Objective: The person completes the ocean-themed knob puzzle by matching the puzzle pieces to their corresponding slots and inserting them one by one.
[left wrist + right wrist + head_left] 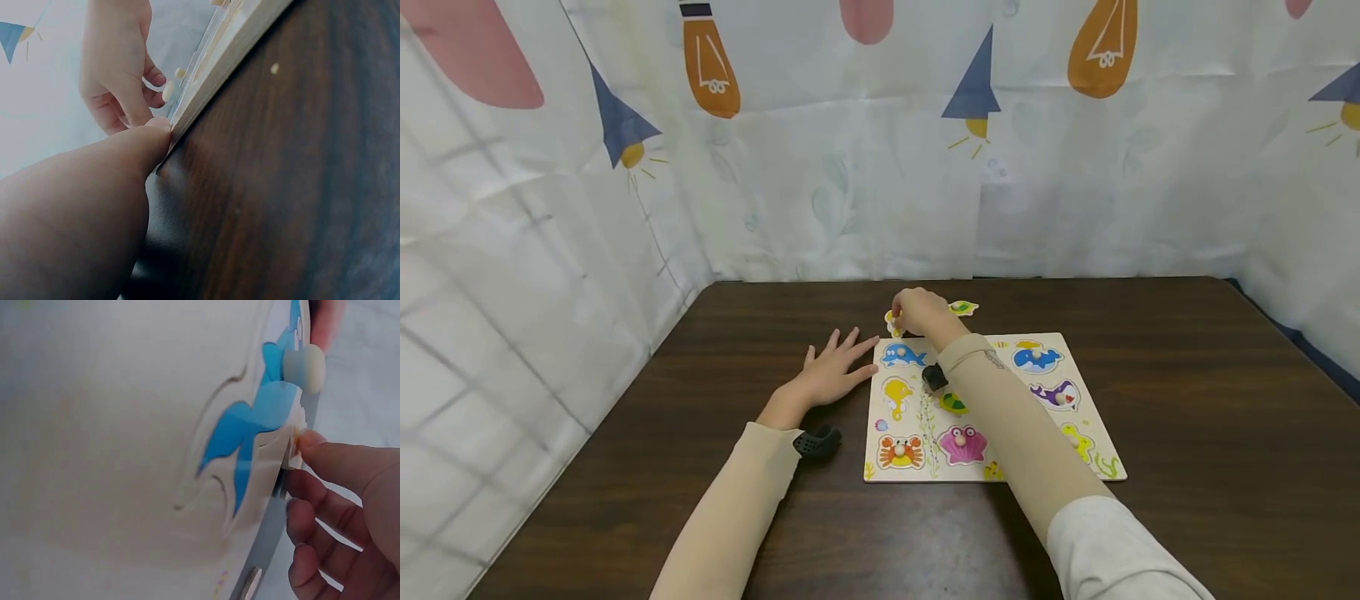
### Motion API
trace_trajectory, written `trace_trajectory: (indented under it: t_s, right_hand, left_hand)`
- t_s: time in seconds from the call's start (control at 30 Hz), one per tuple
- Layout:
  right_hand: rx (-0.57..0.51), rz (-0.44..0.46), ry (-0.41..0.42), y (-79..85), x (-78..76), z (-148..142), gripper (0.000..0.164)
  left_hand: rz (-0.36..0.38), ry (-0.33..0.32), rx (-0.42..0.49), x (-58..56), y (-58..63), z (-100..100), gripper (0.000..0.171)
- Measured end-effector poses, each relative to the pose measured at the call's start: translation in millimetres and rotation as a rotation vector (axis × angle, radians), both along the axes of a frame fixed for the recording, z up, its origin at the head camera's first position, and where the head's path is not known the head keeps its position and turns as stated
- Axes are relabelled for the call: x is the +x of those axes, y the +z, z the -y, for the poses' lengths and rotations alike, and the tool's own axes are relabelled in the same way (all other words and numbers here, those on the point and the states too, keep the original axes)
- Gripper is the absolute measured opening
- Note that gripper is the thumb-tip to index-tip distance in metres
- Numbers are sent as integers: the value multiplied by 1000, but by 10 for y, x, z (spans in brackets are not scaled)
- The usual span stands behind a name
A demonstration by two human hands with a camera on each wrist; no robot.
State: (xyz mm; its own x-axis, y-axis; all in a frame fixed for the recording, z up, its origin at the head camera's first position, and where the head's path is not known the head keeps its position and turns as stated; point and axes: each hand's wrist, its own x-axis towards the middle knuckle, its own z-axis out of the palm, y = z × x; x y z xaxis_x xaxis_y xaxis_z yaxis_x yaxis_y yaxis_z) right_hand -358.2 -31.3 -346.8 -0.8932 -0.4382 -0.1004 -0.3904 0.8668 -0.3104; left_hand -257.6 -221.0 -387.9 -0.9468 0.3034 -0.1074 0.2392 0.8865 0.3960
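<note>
A wooden knob puzzle board (887, 475) with sea-animal pieces lies on the table. My left hand (829, 375) lies with fingers spread beside it, its fingertips at the left edge; the left wrist view shows the thumb (156, 134) against that edge. Past the board's far left corner, my right hand (921, 312) pinches a small yellow-and-white puzzle piece (892, 323), mostly hidden by the fingers. In the right wrist view, the thumb (319, 447) presses that piece near the blue dolphin piece (269, 409). A green-and-yellow piece (963, 308) lies beyond the board, right of the right hand.
On the board sit a seahorse (897, 397), a crab (901, 452), a pink shell (962, 445), a blue whale (1037, 358) and other pieces. My right forearm (1022, 425) crosses over the board and hides part of it. A patterned curtain (880, 217) hangs behind the dark table (1195, 400).
</note>
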Motion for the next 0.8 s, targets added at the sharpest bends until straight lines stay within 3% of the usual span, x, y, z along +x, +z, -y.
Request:
trace_trajectory:
  t_s: [0.43,0.8]
  right_hand:
    - [-58,-57,9,191,7,-171,26]
    - [-92,-113,96,325,169,-300,25]
  left_hand:
    - [7,7,1,9,14,19,65]
    - [7,10,0,7,-9,10,65]
